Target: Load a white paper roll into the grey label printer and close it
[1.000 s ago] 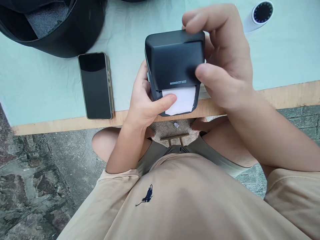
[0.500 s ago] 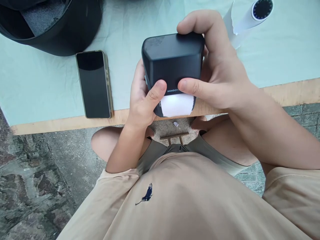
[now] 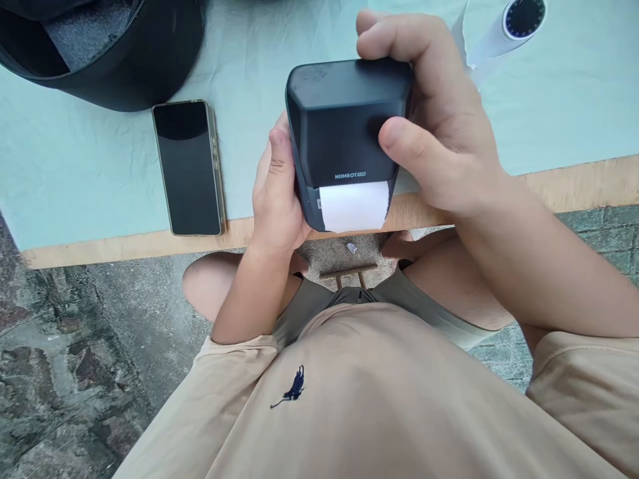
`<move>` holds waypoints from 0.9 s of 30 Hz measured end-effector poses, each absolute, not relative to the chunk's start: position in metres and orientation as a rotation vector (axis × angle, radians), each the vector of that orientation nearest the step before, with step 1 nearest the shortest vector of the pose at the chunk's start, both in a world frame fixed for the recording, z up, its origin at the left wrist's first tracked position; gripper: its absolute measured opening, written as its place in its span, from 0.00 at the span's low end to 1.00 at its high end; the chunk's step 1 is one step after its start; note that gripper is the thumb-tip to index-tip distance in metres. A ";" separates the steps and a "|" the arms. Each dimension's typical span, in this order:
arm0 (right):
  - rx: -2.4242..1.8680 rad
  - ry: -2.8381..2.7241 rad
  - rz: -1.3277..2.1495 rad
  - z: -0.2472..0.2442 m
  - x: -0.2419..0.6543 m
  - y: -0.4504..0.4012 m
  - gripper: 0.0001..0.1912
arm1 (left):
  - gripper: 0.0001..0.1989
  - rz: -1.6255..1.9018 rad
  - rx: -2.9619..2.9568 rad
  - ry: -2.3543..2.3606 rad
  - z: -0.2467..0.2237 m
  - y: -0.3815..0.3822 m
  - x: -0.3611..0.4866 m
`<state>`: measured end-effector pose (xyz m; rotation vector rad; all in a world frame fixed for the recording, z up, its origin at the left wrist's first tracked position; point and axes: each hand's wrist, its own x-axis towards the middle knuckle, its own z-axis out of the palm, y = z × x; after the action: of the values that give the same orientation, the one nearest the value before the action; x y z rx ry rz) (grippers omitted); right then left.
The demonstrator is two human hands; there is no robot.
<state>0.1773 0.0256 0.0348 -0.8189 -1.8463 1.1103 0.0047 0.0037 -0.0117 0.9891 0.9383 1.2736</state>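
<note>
The black printer (image 3: 344,143) sits between the left fingers (image 3: 280,148) (partly hidden, grip unclear) and the right fingers (image 3: 397,136), pinching its corner; long axis and paper (image 3: 354,207) end point toward the wearer.

Two bare hands, close together at upper centre.
The left hand (image 3: 277,193), left of centre, has its thumb (image 3: 281,153) pointing up and its other fingers largely hidden; the left forearm (image 3: 252,293) rises steeply from below. The right hand (image 3: 444,126) curls in from the right, index finger (image 3: 399,33) bent leftward above, right thumb (image 3: 409,143) reaching left beneath it; the right forearm (image 3: 544,253) slants up from the right edge.
</note>
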 end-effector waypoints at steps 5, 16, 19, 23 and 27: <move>-0.801 -1.895 1.106 0.034 0.180 0.026 0.28 | 0.35 1.288 0.997 0.896 -0.015 0.005 0.003; -0.752 -1.983 1.107 0.038 0.183 0.026 0.34 | 0.25 1.293 0.912 0.913 -0.016 0.003 -0.003; -0.727 -2.059 1.039 0.037 0.184 0.028 0.39 | 0.21 1.324 0.902 0.928 -0.018 0.004 -0.003; -0.702 -2.128 0.970 0.037 0.185 0.034 0.45 | 0.30 1.229 0.894 0.918 -0.009 0.005 0.000; -0.790 -2.055 0.885 0.041 0.184 0.039 0.40 | 0.35 1.250 0.947 0.980 -0.004 0.006 0.003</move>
<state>0.1843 0.0385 0.0405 -0.7896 -2.0554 0.8853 0.0026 0.0060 -0.0037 0.9472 0.9802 1.2497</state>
